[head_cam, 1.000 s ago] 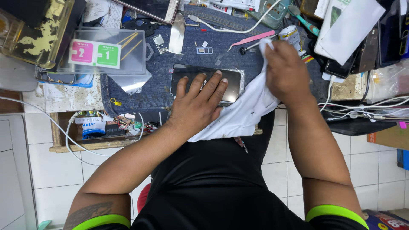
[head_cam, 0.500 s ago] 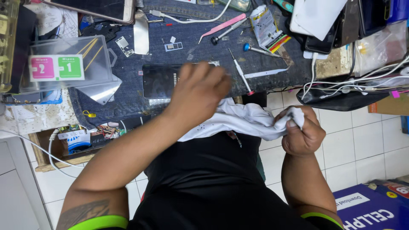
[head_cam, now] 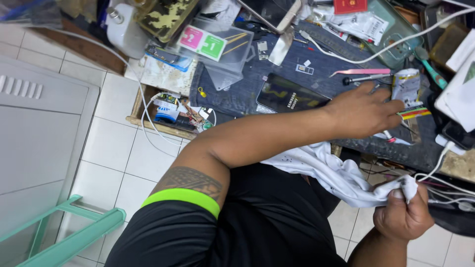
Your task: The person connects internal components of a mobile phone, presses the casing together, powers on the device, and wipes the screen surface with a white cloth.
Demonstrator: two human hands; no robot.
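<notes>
Little free room on the desk (head_cam: 316,64): a bare strip lies between the dark phone (head_cam: 289,95) and the pink tweezers (head_cam: 361,72). White cables (head_cam: 445,180) crowd its right edge; a clear plastic box (head_cam: 217,47) blocks the left.

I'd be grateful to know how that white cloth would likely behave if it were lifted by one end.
The white cloth is probably floppy: it sags in folds from the bench edge to the right hand, which bunches one end. It looks thin, so likely light. Its trailing end might catch the small tools near the left hand.

White tiled floor (head_cam: 114,148), teal stool frame (head_cam: 74,237)
</notes>
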